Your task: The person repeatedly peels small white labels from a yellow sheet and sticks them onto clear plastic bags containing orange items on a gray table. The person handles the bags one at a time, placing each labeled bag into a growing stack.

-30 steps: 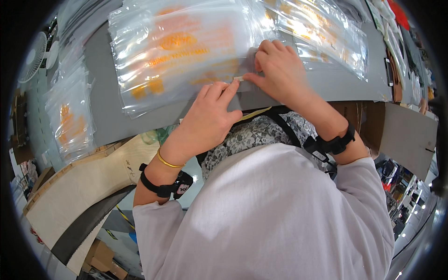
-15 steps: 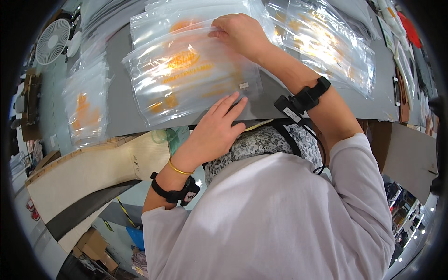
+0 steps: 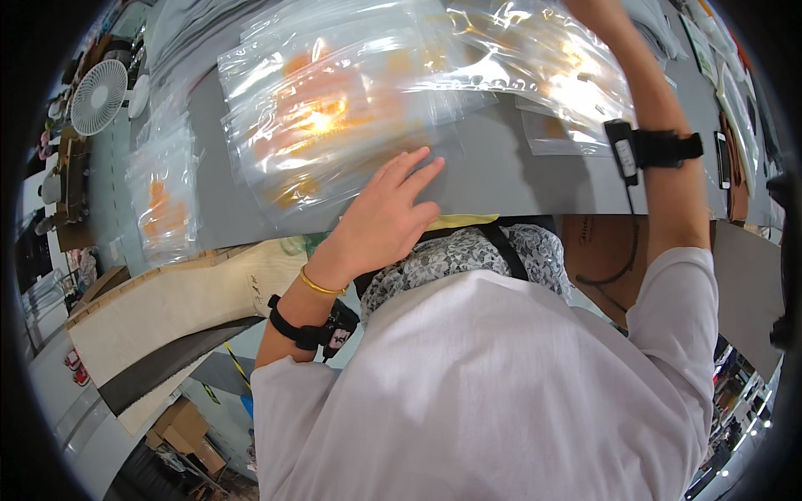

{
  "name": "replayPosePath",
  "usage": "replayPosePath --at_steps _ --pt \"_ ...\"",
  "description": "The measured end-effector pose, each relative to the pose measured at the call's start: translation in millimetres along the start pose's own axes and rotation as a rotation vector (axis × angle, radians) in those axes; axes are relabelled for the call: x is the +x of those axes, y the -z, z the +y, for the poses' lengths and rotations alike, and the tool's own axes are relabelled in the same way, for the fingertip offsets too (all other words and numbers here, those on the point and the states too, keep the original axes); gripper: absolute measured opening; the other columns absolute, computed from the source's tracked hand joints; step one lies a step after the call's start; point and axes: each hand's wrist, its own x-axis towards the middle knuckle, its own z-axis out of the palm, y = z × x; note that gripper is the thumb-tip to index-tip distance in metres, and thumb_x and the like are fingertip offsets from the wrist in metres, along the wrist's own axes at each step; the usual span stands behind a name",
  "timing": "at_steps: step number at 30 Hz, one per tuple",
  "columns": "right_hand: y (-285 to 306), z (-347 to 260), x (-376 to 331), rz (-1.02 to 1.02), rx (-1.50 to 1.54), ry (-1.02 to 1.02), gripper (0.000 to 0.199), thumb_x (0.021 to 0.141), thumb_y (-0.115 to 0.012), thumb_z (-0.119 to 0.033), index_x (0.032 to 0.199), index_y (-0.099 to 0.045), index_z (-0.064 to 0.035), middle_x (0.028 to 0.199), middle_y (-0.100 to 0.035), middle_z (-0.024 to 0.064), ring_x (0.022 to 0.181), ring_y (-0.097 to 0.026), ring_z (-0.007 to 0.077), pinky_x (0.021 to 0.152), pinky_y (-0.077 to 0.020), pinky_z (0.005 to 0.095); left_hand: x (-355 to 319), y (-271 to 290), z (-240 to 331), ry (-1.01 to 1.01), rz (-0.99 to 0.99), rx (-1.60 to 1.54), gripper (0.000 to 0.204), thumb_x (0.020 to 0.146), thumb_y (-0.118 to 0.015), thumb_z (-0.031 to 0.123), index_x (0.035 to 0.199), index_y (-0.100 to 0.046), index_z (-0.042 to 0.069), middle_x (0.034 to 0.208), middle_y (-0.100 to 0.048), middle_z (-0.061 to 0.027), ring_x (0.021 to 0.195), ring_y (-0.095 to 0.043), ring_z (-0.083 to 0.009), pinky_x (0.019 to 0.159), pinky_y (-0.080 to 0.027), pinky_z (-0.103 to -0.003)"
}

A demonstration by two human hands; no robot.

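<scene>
Two hands of ours are at work: the grip of our left hand [image 3: 386,213] is spread, palm down, its fingertips at the lower right corner of the main stack of clear plastic bags [image 3: 334,142] with orange print, lying ahead of us on the grey table [image 3: 493,171]. Our right hand [image 3: 595,10] is cut off by the upper edge, so we cannot tell its grip; it is beside the glossy right-hand bags [image 3: 576,71]. Further out, we see other printed bags [image 3: 160,209] by the table's left edge, grey cloth [image 3: 188,42] beyond them and a white fan [image 3: 98,98] at far left.
</scene>
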Motion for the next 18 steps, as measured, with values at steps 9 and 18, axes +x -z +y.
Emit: replayPosePath --at_steps 9,18 --pt "1 -123 -132 -0.193 0.564 0.186 0.050 0.086 -0.085 -0.015 0.132 -0.067 -0.0095 0.114 -0.074 0.0067 0.109 -0.069 0.0233 0.109 -0.0456 0.0400 23 35 -14 0.383 -0.057 -0.282 0.016 0.097 -0.068 0.020 0.098 -0.071 0.004 0.097 -0.069 -0.0082 0.082 -0.065 -0.0288 0.073 -0.052 -0.037" --pt "-47 -153 -167 0.099 0.301 0.389 0.035 0.079 -0.085 -0.015 0.113 -0.077 -0.0160 0.096 -0.067 0.0017 0.095 -0.062 0.0218 0.093 -0.0449 0.0388 18 34 -26 0.646 -0.175 -1.013 0.033 0.101 -0.070 0.018 0.127 -0.069 -0.003 0.112 -0.074 -0.0020 0.100 -0.065 -0.0072 0.089 -0.053 -0.026"
